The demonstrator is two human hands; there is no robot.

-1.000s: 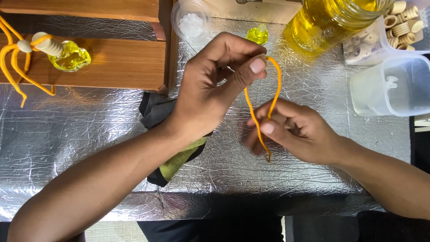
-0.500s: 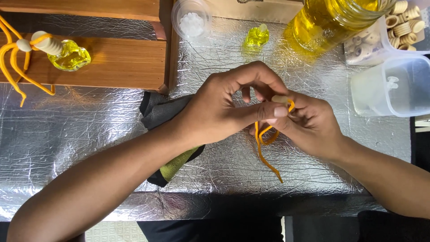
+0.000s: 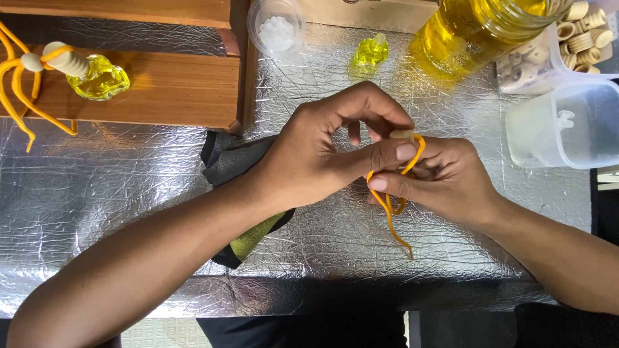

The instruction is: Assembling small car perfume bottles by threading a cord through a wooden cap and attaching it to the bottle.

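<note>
Since the earlier frame both hands stay pressed together over the foil, but the cord's loop now arcs up over the left fingertip and the loose tail hangs shorter below. Left hand point(image 3: 316, 154) is closed, thumb and forefinger pinching the orange cord point(image 3: 392, 209) and a small pale bead-like piece point(image 3: 402, 135) at the top of the loop. Right hand point(image 3: 445, 177) is curled shut on the same cord from the other side, fingertips touching the left hand's. Cord tail dangles below the two hands to the foil-covered table point(image 3: 129, 193), just above the near edge. Dark cloth with a green side point(image 3: 235, 161) lies under the left wrist. Wooden tray point(image 3: 180, 90) sits at far left, holding a small bottle of yellow liquid point(image 3: 100, 77) with a ribbed pale stopper and orange cord tied round it. Another small yellow bottle point(image 3: 369, 53) stands on the foil beyond the hands. Round clear tub of white beads point(image 3: 277, 29) is beside the tray's corner. Big jar of yellow liquid point(image 3: 477, 29) is at top right, near a clear container point(image 3: 567, 125) and a tub of wooden rings point(image 3: 580, 35).
</note>
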